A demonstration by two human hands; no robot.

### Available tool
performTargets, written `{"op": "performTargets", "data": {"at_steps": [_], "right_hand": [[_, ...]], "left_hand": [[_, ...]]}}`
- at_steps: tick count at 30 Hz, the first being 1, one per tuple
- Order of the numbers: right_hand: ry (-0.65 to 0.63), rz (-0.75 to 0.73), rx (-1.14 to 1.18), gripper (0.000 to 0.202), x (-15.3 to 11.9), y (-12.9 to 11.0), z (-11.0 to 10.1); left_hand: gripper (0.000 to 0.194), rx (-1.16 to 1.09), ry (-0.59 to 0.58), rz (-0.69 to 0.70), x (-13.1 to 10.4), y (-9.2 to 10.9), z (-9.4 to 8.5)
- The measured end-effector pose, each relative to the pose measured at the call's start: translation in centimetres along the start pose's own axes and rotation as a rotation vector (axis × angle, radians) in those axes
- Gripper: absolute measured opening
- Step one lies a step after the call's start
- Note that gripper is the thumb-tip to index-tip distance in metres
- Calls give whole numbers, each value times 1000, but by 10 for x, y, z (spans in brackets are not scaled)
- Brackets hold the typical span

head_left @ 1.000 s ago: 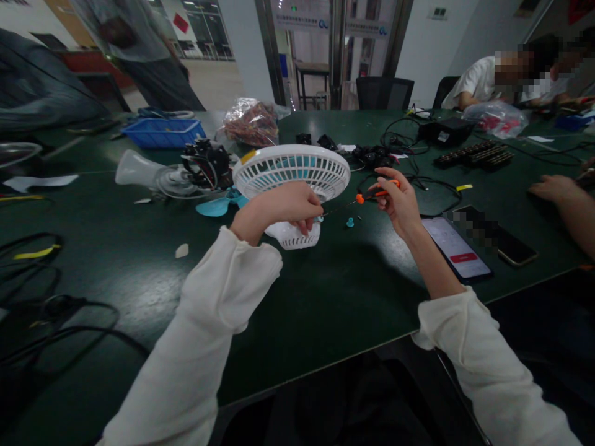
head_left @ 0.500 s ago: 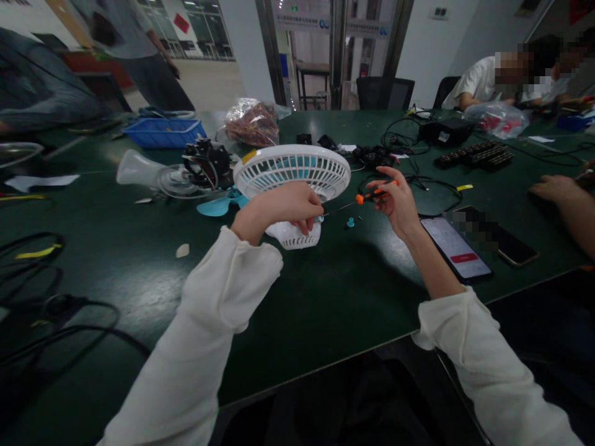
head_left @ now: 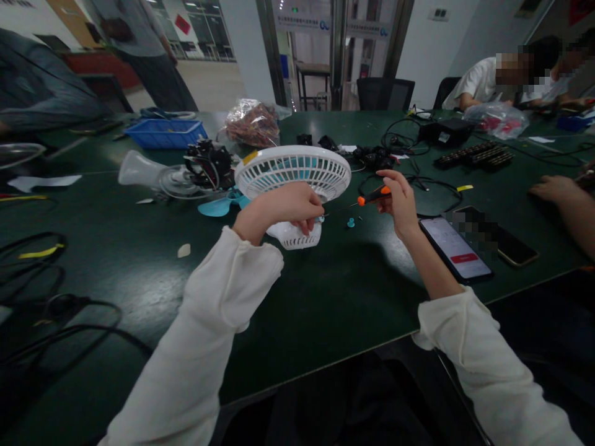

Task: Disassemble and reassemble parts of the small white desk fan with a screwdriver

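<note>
A small white fan [head_left: 251, 176] with a round slatted grille lies tipped on the green table, blue blades showing inside. My left hand [head_left: 297, 207] is closed on the fan between its grille and its slotted white housing [head_left: 300, 238]. In my right hand [head_left: 400, 201] is a black and orange screwdriver [head_left: 373, 196], gripped by the handle. Its thin shaft points left toward the spot under my left fingers; whether the tip touches the fan I cannot tell. Just below the shaft, a small blue plastic cap [head_left: 351, 222] rests on the table.
Left of the fan lie a loose blue blade [head_left: 216, 206] and a white stand with exposed motor [head_left: 207, 167]. Behind are a blue basket [head_left: 167, 133] and a plastic bag [head_left: 253, 121]. Two phones [head_left: 455, 248] lie to the right; another person's hand [head_left: 558, 189] rests beyond.
My right hand has shifted slightly and its fingers sit differently on the screwdriver handle, showing more of it. My left hand and the fan stay put.
</note>
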State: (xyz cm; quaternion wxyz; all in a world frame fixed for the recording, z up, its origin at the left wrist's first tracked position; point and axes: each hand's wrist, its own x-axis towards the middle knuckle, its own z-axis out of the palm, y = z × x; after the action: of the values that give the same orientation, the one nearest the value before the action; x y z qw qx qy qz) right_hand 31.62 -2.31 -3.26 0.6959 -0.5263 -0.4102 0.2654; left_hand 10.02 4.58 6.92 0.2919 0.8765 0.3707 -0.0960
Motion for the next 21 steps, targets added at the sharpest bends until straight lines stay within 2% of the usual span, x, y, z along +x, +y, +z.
{"op": "performTargets", "data": {"at_steps": [10, 21], "right_hand": [[-73, -26, 43, 32, 5, 10, -4], [-18, -88, -67, 35, 2, 2, -2]], "left_hand": [[24, 32, 10, 11, 0, 2, 1], [25, 36, 18, 12, 1, 1, 1]]}}
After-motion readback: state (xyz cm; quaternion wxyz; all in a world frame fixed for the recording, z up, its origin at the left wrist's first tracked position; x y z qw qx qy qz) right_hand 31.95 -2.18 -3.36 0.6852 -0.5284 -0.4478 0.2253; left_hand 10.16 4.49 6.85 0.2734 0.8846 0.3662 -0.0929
